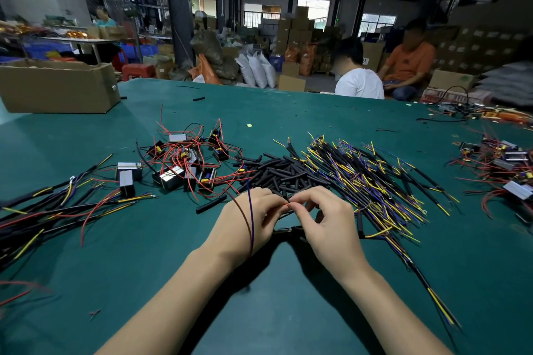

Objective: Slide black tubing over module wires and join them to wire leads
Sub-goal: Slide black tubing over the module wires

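Both my hands meet over the green table (161, 262), just in front of a heap of short black tubing pieces (284, 173). My left hand (248, 222) pinches thin wires; a red wire and a blue wire (250, 219) loop back over its wrist. My right hand (328, 222) pinches a red wire tip (288, 204) against the left fingertips. Something black lies under both hands, mostly hidden. Behind the left hand lie small modules with red wires (187, 161). To the right lies a pile of black wire leads with yellow and blue ends (372, 179).
Joined black cables with yellow and red wires (43, 210) lie at the left. A cardboard box (57, 83) stands at the far left corner. More modules (501, 170) sit at the right edge. Two persons sit beyond the table's far edge.
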A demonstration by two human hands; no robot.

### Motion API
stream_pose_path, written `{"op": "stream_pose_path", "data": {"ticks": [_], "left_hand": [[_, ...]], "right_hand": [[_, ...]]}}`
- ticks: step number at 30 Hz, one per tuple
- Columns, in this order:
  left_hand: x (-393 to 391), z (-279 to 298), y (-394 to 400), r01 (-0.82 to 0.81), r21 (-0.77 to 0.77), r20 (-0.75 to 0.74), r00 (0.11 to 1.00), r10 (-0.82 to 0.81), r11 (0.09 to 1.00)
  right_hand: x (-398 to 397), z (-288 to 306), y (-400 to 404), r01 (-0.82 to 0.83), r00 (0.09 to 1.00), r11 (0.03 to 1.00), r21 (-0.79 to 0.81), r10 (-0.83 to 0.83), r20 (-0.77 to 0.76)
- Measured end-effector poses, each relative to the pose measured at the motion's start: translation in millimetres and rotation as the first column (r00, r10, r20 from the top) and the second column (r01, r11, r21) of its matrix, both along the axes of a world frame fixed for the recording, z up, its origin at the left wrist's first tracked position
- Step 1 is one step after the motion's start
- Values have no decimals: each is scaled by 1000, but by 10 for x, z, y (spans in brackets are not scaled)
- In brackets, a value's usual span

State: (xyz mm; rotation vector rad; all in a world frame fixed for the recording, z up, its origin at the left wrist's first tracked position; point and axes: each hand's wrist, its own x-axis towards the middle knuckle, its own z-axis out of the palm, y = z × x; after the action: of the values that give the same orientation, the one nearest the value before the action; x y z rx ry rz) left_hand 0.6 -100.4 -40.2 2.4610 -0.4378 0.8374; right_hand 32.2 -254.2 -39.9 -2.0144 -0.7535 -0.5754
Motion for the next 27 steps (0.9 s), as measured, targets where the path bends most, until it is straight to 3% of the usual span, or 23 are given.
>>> {"op": "stream_pose_path", "data": {"ticks": [4, 9, 13, 16, 18, 22, 27], "left_hand": [[8, -2, -7, 9, -83, -16, 1000, -11, 997], [8, -10, -29, -19, -184, -21, 1000, 15, 983], [24, -7, -72, -42, -227, -50, 998, 32, 973], [15, -31, -87, -64, -234, -56, 997, 52, 970], [3, -49, -96, -70, -243, -54, 997, 58, 968], [14, -54, -94, -90, -259, -40, 996, 82, 962], [12, -49, -87, -63, -269, -36, 998, 56, 961]], "right_hand": [[-13, 27, 21, -3, 964, 977, 214, 60, -259], [-28, 61, 119, 111, 776, 858, 501, 239, -583], [-53, 30, 183, 255, 656, 769, 587, 308, -689], [-47, 37, 149, 233, 617, 779, 582, 344, -708], [-46, 47, 102, 167, 653, 820, 547, 324, -685], [-17, 34, 27, 62, 854, 923, 379, 148, -499], [-20, -38, 17, 79, 959, 973, 216, -15, -284]]}}
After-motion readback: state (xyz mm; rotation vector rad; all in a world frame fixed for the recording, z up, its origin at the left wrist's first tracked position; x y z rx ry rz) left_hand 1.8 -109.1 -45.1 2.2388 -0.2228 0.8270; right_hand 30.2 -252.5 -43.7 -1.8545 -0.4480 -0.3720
